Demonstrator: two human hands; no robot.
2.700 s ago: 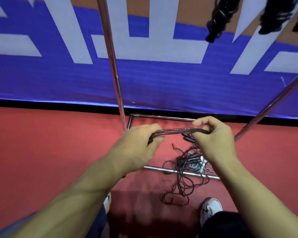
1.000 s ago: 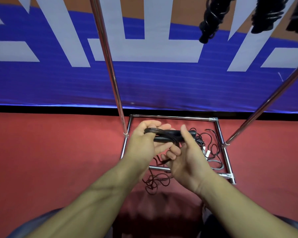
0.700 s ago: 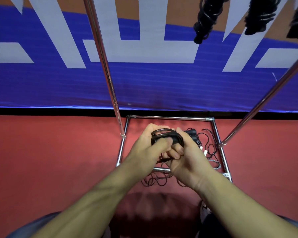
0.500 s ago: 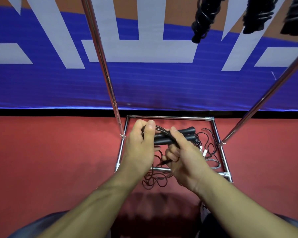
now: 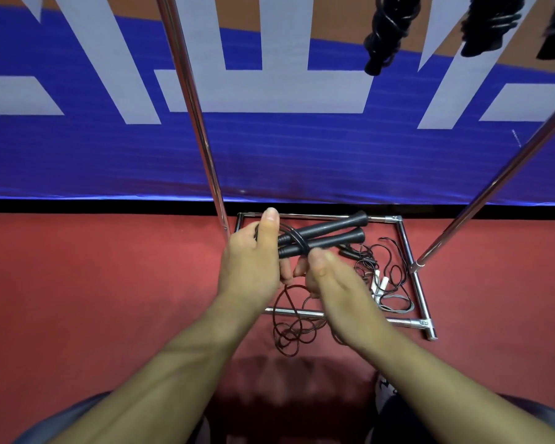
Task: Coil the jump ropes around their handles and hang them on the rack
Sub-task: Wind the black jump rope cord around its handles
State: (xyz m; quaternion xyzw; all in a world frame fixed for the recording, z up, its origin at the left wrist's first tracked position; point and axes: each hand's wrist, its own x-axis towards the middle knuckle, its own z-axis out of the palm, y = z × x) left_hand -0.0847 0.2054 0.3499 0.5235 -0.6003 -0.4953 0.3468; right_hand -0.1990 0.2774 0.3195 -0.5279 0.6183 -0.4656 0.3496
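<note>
Two black jump rope handles point(image 5: 329, 234) lie side by side, their left ends gripped in my left hand point(image 5: 253, 264). A turn of black cord point(image 5: 298, 240) wraps around both handles. My right hand point(image 5: 330, 277) pinches that cord just below the handles. The loose cord point(image 5: 290, 331) trails down to the red floor. Coiled black ropes point(image 5: 383, 30) hang from the rack at the top right. The rack's chrome posts point(image 5: 193, 107) rise on either side of my hands.
The rack's chrome base frame point(image 5: 412, 270) lies on the red floor, with more tangled ropes point(image 5: 382, 277) inside it, some with white handles. A blue and white banner point(image 5: 269, 149) stands right behind. A white shoe point(image 5: 385, 389) shows under my right arm.
The handles were brought together in my left hand. My right hand wound the cord around them, and the handles' right ends now stick out further.
</note>
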